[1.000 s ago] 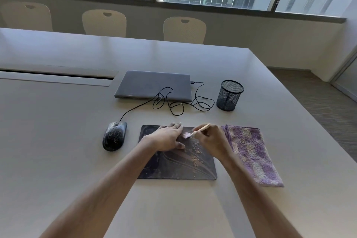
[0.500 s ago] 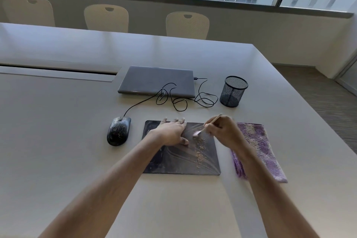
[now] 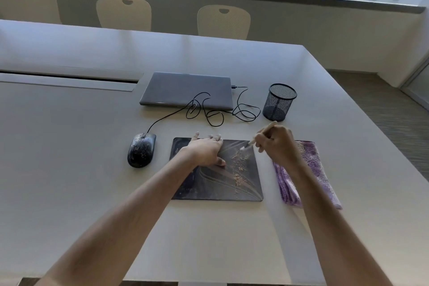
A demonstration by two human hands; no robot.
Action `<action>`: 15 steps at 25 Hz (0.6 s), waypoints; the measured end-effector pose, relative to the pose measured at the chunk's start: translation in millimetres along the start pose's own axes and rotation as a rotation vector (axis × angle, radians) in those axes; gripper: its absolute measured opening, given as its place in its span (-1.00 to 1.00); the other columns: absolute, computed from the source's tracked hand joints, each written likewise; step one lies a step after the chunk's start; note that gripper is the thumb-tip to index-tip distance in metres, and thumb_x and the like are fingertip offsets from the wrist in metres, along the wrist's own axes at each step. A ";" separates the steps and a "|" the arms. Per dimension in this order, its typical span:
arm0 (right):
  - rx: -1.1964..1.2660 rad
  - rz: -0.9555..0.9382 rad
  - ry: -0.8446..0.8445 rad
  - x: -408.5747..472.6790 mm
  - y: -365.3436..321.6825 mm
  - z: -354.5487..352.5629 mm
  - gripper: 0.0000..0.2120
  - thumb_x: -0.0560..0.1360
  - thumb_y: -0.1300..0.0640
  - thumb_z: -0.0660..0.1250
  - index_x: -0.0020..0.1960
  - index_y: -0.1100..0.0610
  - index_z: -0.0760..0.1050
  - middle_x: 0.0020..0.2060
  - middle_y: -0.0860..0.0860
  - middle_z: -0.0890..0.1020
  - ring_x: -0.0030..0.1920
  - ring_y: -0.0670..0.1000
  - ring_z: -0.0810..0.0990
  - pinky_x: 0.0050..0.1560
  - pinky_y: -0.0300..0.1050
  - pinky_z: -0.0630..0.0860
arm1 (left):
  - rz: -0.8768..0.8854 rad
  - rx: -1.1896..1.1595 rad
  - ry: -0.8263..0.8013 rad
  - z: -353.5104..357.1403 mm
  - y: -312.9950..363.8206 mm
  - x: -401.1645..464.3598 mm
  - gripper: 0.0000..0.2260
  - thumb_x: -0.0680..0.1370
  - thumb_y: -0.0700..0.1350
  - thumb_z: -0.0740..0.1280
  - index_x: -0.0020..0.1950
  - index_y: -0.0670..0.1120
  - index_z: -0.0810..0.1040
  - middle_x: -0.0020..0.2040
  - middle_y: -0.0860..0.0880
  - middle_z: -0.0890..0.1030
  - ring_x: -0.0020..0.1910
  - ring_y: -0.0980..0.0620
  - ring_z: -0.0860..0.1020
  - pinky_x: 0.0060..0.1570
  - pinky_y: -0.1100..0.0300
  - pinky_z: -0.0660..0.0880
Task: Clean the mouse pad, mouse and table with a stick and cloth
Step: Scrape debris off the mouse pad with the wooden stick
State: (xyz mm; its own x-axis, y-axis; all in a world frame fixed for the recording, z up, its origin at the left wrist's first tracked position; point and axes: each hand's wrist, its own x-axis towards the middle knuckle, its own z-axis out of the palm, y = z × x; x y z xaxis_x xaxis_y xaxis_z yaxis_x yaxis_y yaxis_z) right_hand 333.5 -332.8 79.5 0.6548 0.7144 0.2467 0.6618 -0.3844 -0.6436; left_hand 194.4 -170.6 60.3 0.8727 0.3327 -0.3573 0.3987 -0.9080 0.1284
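Observation:
A dark mouse pad [image 3: 246,189] lies on the pale table [image 3: 69,146], with tan crumbs scattered over its right half. My left hand [image 3: 205,151] presses flat on the pad's upper left part, fingers straight. My right hand [image 3: 277,144] pinches a thin pale stick [image 3: 260,134]; its white tip touches the pad near the top right corner. A black wired mouse [image 3: 141,153], speckled with dirt, sits left of the pad. A folded purple cloth [image 3: 311,169] lies right of the pad, partly under my right forearm.
A shut grey laptop [image 3: 188,90] lies behind the pad, and the mouse's black cable [image 3: 218,111] loops in front of it. A black mesh pen cup [image 3: 279,102] stands right of the laptop. Three pale chairs [image 3: 224,21] line the far side. The table edge runs along the right.
My right hand has moved the stick's tip rightward across the pad's top, toward its right corner. My left hand has stayed pressed on the pad. The camera has tilted.

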 end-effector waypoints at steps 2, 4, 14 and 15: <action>0.001 0.026 0.041 2.0 -9.4 7.6 -0.79 0.48 0.12 0.36 -0.31 0.12 0.65 -0.42 0.03 0.68 -0.33 0.03 0.67 -0.19 -0.03 0.61 | 0.002 -0.005 0.004 -0.8 0.7 -1.4 -0.26 0.57 0.15 0.25 0.58 -0.11 -0.04 0.59 -0.02 -0.03 0.56 0.00 -0.03 0.48 -0.19 -0.17; -0.079 0.049 0.049 -5.3 -12.6 16.3 -0.80 0.49 0.12 0.37 -0.24 0.21 0.64 -0.39 0.09 0.67 -0.32 0.09 0.65 -0.18 -0.05 0.59 | 0.002 -0.015 0.005 -1.2 0.4 -1.9 -0.27 0.57 0.15 0.25 0.58 -0.11 -0.04 0.59 -0.01 -0.04 0.56 0.01 -0.03 0.48 -0.19 -0.17; -0.032 0.028 0.044 -2.8 -32.8 33.0 -0.79 0.46 0.11 0.34 -0.28 0.17 0.64 -0.48 -0.01 0.58 -0.43 0.00 0.53 -0.35 -0.17 0.37 | 0.003 -0.022 0.001 -1.3 0.5 -3.2 -0.27 0.57 0.15 0.25 0.57 -0.11 -0.02 0.59 -0.02 -0.02 0.56 0.00 -0.02 0.47 -0.21 -0.18; -0.039 0.038 0.024 -7.0 -31.7 37.7 -0.79 0.46 0.12 0.35 -0.29 0.19 0.62 -0.49 0.00 0.58 -0.44 0.01 0.53 -0.35 -0.17 0.38 | 0.004 -0.021 0.002 -1.0 -0.4 -3.5 -0.27 0.57 0.15 0.25 0.57 -0.11 -0.03 0.59 -0.02 -0.03 0.56 0.00 -0.03 0.47 -0.21 -0.18</action>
State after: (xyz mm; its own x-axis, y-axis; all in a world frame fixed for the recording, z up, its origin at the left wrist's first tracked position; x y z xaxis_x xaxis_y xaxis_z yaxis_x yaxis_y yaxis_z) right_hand 294.2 -303.6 70.9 0.6880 0.6849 0.2400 0.6497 -0.4339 -0.6242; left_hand 191.5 -171.2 62.4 0.8747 0.3300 -0.3550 0.4014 -0.9037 0.1489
